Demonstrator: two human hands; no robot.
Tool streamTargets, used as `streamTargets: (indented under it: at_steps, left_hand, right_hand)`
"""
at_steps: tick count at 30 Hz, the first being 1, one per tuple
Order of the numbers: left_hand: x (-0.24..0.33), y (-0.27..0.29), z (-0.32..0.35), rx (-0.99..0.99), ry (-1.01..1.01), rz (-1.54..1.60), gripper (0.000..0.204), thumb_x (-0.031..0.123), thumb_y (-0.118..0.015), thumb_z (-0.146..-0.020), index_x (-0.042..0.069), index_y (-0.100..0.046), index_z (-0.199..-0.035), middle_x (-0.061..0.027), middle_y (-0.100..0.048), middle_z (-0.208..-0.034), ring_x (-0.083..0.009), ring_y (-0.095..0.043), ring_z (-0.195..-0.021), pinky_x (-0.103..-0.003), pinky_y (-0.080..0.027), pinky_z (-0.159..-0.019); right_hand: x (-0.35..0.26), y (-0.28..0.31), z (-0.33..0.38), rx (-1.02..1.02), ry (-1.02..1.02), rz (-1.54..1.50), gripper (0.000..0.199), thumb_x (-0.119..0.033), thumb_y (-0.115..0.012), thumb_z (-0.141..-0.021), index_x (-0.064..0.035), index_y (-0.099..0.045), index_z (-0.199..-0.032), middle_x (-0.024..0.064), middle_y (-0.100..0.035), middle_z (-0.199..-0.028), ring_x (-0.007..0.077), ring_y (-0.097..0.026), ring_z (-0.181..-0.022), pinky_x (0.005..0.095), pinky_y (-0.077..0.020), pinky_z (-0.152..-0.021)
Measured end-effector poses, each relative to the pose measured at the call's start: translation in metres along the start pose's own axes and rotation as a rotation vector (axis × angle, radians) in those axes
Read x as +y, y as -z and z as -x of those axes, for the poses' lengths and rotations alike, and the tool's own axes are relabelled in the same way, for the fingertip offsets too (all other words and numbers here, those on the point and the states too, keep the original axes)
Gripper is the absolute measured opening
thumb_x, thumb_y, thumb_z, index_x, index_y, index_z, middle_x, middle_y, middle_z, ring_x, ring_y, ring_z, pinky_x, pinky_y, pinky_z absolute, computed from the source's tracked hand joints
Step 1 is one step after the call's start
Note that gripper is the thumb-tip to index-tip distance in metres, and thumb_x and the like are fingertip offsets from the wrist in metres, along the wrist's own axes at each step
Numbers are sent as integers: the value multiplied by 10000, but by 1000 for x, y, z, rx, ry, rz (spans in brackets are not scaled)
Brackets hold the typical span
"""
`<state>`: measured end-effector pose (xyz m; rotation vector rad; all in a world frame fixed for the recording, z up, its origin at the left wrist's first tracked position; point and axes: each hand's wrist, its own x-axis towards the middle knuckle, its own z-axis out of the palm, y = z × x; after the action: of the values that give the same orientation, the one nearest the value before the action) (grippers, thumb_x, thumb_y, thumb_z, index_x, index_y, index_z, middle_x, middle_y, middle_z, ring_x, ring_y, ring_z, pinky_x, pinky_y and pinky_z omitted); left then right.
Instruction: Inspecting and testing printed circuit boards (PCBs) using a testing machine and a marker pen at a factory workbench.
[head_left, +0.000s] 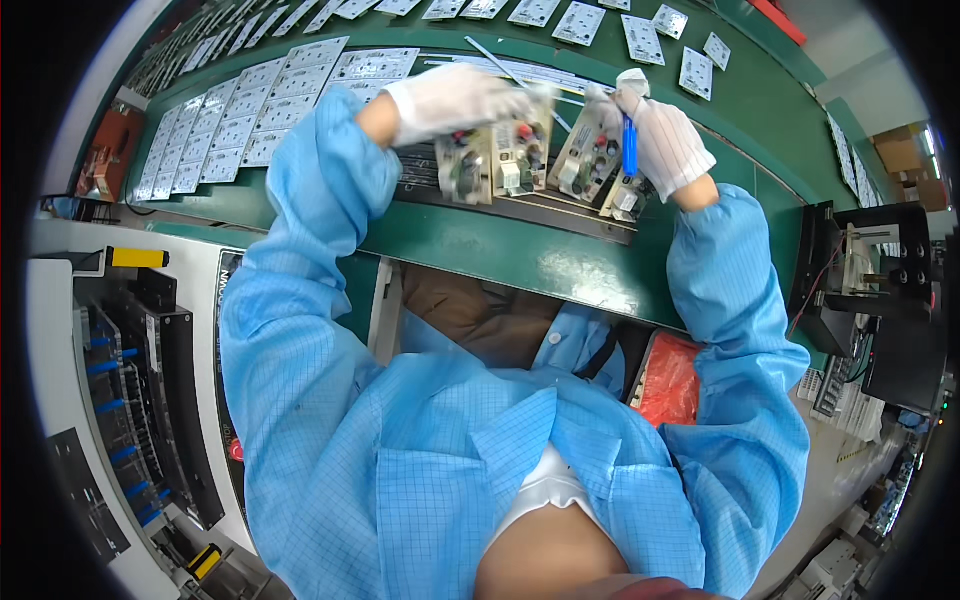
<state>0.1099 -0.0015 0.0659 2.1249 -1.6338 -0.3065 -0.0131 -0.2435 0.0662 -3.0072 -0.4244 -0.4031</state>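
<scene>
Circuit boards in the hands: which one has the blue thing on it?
The circuit board in the right hand; the blue tool lies beside it.

Bare green belt [480,245] lies free before the boards [500,155]; white panels [235,130] crowd its left.

Worktop [480,250]: runs across the upper part of the view, in front of the person.
Circuit boards in hand [495,155]: at the worktop's middle, side by side, over the rail.
Rail [560,215]: lies along the worktop just below the boards.
Left hand [450,100]: on the left pair of boards, fingers over their top edge.
Right hand [665,145]: on the right pair of boards, with a pen-like tool [630,145] between the fingers.
Flat panels [230,130]: in rows on the worktop, left and behind the hands.
Small boards [640,35]: further back, along the far edge.
Machine [870,300]: right of the worktop.
Rack [130,400]: at the person's left, below the worktop.
Bag [668,380]: under the worktop's near edge, right of the person's lap.
</scene>
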Motion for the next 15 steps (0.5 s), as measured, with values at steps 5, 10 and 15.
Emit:
streamTargets:
  at_steps: [5, 10, 15]
  left_hand:
    - [-69, -50, 69, 332, 30, 263, 324, 140, -392, -906, -60, -501, -1136, -204, -598, -973, -286, -588, -872, -328, -464, -791]
    - [-43, 5, 83, 571, 365, 291, 400, 13, -349, -895, -68, -377, -1286, -180, -601, -1034, -202, -597, -861, -273, -460, -802]
    - [14, 37, 55, 479, 293, 160, 463, 301, -349, -957, 1, -356, -1310, -168, -589, -854, -275, -552, -698, -312, -447, -652]
  right_hand:
    - [43, -22, 28, 265, -203, -177, 127, -161, -469, -891, -55, -527, -932, 188, -600, -721, 371, -603, -677, 409, -462, -582]
    - [106, -6, 34, 431, -218, -190, 188, -191, -470, -910, -33, -540, -984, 174, -600, -761, 349, -602, -670, 374, -473, -594]
    - [197, 28, 53, 255, -286, 351, 158, -234, -478, -887, -83, -503, -922, 146, -577, -636, 336, -584, -602, 427, -430, -501]
